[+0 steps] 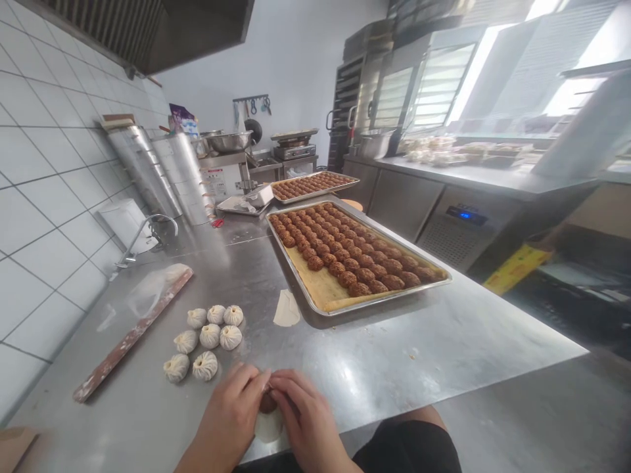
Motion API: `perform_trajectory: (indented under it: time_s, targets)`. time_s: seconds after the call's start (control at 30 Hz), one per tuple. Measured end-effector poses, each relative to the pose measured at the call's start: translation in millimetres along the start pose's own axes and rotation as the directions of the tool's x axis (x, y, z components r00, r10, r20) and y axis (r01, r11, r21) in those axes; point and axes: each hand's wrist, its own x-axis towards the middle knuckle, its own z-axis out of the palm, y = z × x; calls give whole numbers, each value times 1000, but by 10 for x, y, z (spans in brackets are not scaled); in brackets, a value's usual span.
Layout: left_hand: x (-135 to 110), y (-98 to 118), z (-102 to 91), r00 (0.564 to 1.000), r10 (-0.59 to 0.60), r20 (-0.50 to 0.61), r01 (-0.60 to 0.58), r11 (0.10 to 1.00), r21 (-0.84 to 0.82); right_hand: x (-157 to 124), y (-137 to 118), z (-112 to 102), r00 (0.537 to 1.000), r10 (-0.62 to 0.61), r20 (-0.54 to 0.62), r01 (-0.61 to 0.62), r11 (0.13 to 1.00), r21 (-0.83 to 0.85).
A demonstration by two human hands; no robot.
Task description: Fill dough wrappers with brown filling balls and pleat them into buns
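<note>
Both the left hand (231,410) and right hand (303,414) pinch a dough wrapper (269,426) around what looks like brown filling. Each grip is clenched on it, near finished dumplings (210,335) on the bench (394,355).

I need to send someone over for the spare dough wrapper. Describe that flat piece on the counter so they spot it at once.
Start at the nearer baking tray of brown filling balls on the steel counter. Just off its near left corner lies the dough wrapper, pale and flat. Unlike the pleated dumplings grouped to its left, it is unfolded, unfilled and alone.
</note>
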Motion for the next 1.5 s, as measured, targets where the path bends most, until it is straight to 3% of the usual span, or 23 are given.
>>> perform_trajectory:
  time_s: [0.2,0.4,0.57,0.7,0.77,0.9,1.03,1.13,1.3,1.5]
  targets:
    - [-20,49,25,998,-32,-50,32,999,-5,34,24,-20,986,147,-82,-147,989,13]
    - [4,81,-1,999,12,-39,-12,1000,12,1,21,-26,1000,17,13,-16,1000,-15]
    - [58,113,0,996,-30,-90,27,999,-25,72,7,-42,977,193,-94,-192,981,17]
    - [73,112,-30,999,-20,-43,18,999,-43,49,-41,-53,998,66,0,-66,997,50]
    - [73,139,-50,997,-78,-19,76,994,-81,7,-30,-64,999,20,36,-22,999,34]
    - [70,245,-6,977,-207,-48,200,973,-115,-21,27,-87,986,164,-19,-163,987,9]
    - [69,277,96,983,-72,-172,73,997,0,30,12,-110,976,210,-59,-207,977,56]
    - [71,233,99,991,1,-137,2,1000,22,36,-31,-114,975,207,-74,-199,975,103]
    - [74,190,34,993,80,-87,-76,996,45,-51,-8,-101,999,44,4,-44,996,83]
    - [77,233,47,996,41,-85,-39,999,30,-20,-9,-119,981,178,-82,-175,984,38]
